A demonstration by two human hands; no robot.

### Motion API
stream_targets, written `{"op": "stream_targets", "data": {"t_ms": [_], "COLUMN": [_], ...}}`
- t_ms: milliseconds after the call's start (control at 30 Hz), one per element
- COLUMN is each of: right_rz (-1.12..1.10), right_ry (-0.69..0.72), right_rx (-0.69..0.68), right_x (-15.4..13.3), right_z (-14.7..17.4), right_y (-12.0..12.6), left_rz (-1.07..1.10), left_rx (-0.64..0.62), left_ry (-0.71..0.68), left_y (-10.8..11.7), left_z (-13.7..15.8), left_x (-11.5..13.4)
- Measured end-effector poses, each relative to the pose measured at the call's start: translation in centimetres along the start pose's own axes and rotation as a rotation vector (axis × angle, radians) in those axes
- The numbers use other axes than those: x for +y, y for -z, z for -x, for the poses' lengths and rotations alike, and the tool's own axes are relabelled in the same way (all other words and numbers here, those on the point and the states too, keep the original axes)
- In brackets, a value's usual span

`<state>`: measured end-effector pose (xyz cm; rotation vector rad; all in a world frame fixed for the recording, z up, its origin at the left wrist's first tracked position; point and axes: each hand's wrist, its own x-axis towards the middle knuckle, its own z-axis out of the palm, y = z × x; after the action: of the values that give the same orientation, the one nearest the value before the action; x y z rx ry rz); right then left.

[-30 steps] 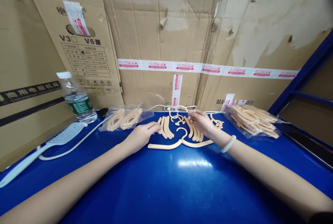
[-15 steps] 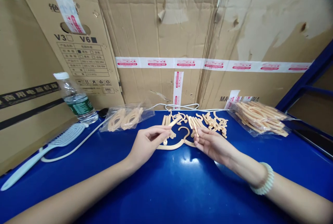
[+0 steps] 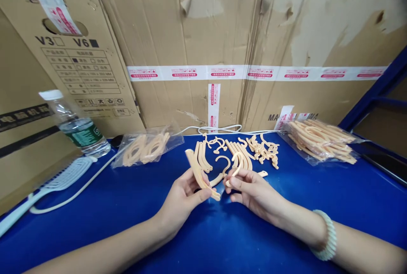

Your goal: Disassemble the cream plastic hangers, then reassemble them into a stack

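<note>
My left hand (image 3: 182, 195) pinches a beige curved hanger arm piece (image 3: 196, 169), tilted with its wide end up. It looks like two layers at the lower tip. My right hand (image 3: 256, 191) grips a small beige hanger hook (image 3: 237, 164) close to that tip; a narrow gap shows between the two parts. Behind the hands lies a hanger (image 3: 225, 165) with hook and arms joined, partly hidden by my right hand. Beyond it are loose hanger arms (image 3: 202, 157) on the left, more arms (image 3: 243, 155) on the right, and a heap of hooks (image 3: 262, 152).
On the blue table (image 3: 203, 240), a bag of beige rings (image 3: 146, 149) and a water bottle (image 3: 84, 132) stand left, near a hairbrush (image 3: 60, 180). A bag of hanger parts (image 3: 321, 138) and a dark flat device (image 3: 386, 166) lie right. Cardboard (image 3: 178, 104) walls the back.
Both hands have come nearer to me and closer together. The arm piece in my left hand has turned so its narrow tip points toward the hook in my right hand. The view has shifted slightly.
</note>
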<state>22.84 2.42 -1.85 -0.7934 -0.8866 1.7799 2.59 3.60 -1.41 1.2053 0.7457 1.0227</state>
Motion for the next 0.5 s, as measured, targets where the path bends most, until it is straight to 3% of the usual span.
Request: {"op": "stream_targets", "data": {"t_ms": [267, 500], "right_rz": [0.113, 0.131], "right_ry": [-0.023, -0.060], "right_rx": [-0.135, -0.126], "right_x": [0.07, -0.13], "right_z": [-0.05, -0.07], "right_y": [-0.14, -0.23], "left_rz": [-0.153, -0.144], "left_rx": [-0.013, -0.085], "left_ry": [-0.048, -0.041], "left_y": [0.29, 0.59], "left_z": [-0.04, -0.09], "left_x": [-0.03, -0.39]}}
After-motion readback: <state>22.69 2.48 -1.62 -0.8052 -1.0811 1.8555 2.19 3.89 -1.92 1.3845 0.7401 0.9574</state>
